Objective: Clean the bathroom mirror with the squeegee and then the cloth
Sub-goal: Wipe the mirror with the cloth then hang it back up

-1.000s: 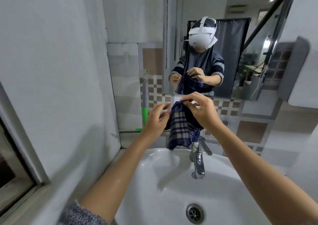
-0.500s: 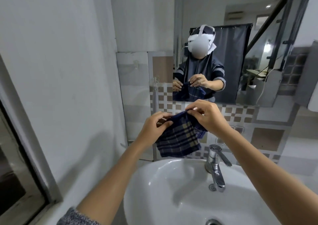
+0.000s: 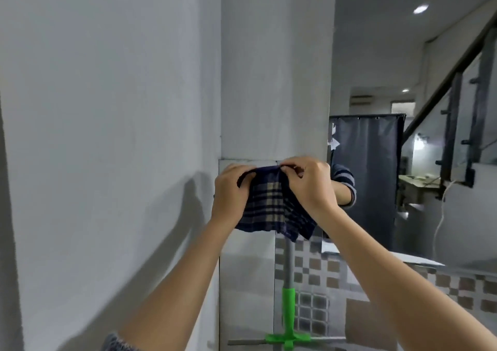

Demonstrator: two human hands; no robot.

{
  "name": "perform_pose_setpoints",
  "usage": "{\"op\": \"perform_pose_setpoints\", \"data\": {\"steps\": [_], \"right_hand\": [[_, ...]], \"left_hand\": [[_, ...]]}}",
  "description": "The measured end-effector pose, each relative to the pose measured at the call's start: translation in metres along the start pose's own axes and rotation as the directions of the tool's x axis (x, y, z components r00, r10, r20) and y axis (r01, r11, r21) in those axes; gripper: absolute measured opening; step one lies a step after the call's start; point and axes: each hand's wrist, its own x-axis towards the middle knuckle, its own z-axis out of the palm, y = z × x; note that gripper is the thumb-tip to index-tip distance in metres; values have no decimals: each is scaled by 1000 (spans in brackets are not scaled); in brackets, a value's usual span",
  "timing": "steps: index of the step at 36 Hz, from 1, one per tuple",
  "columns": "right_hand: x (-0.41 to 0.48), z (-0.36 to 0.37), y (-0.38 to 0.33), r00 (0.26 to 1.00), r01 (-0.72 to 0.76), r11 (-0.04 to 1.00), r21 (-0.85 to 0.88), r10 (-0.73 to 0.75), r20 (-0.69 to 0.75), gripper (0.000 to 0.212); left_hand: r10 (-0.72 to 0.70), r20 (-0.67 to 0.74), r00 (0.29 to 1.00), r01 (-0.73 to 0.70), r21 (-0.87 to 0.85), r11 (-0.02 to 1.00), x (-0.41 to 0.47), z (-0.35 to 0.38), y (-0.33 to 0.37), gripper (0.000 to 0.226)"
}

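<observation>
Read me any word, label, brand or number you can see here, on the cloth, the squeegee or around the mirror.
No text can be read anywhere in this view.
cloth: plaid weave only, no tag showing.
squeegee: grey and green handle, no marking visible.
mirror: white patch at its left edge, too blurred to tell.

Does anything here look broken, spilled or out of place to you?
Nothing looks broken or spilled. The green-handled squeegee stands upright, blade down, by the tiled wall, and the left hand and right hand hold the plaid cloth bunched by the mirror.
</observation>
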Motion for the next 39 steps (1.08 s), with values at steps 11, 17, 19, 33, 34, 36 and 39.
{"op": "perform_pose_setpoints", "data": {"steps": [11,17,19,33,34,36,39], "right_hand": [[48,80,11,998,53,980,-193,-56,-9,19],[29,97,35,995,97,967,-236,-94,25,17],[22,98,38,995,104,973,-204,-102,21,19],[-6,87,33,992,-124,976,178,117,51,28],[-7,86,30,986,-166,961,220,153,73,30],[-9,84,28,971,-232,926,299,202,128,35],[-13,84,28,962,-245,927,284,196,191,46]], "left_hand": [[-119,-211,970,103,-86,991,44,41,-57,19],[-183,-264,947,122,-233,965,34,54,-69,20],[-213,-270,939,136,-278,951,32,55,-71,20],[-346,82,935,340,-489,803,14,34,-67,15],[-341,132,931,357,-530,769,11,31,-65,17],[-342,225,912,407,-592,696,4,25,-61,21],[-324,305,895,445,-622,644,-5,20,-58,25]]}}
